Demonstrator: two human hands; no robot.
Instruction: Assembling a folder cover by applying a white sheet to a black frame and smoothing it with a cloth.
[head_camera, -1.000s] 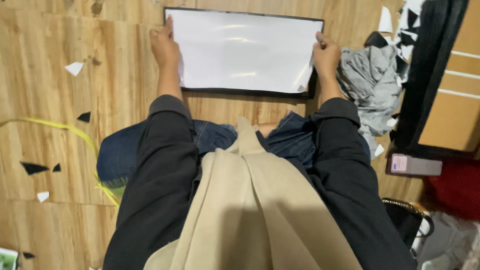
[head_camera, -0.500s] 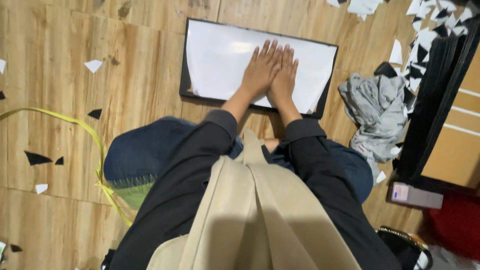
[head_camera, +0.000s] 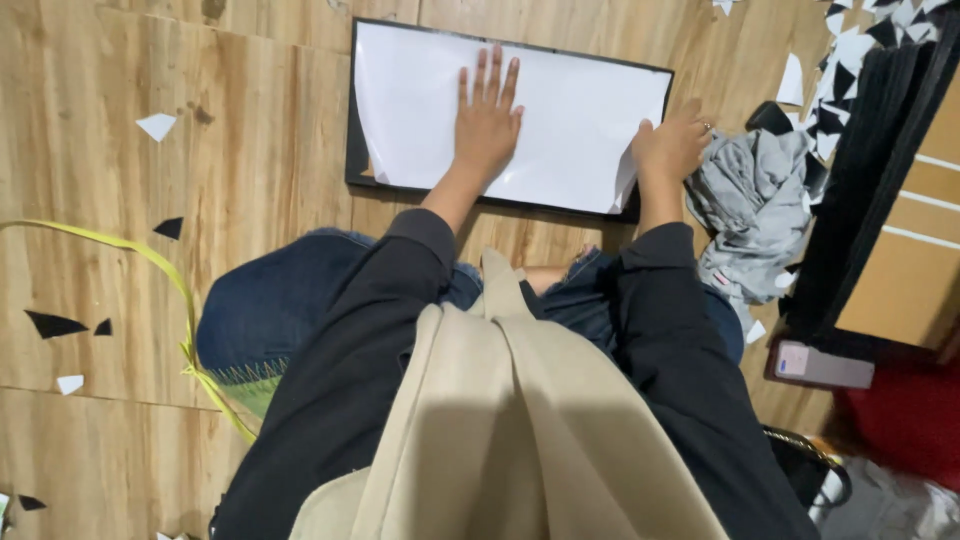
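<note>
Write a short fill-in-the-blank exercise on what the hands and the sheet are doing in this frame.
1. The left hand lies flat on the ____ sheet.
2. The right hand grips the sheet's ____ edge.
3. Under the sheet lies a ____ board.
4. Beside the right hand lies a crumpled ____ cloth.

Missing words: white; right; black; grey

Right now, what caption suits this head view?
Left hand pressed flat on white sheet, right hand gripping its edge.

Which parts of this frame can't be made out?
- Head view: the black board under the white sheet shows only as a rim.
- Right hand: fingertips curl over the sheet's corner, grip unclear.
- Phone-like slab: too small to identify.
- Person's lap: hidden by beige bag.
</note>
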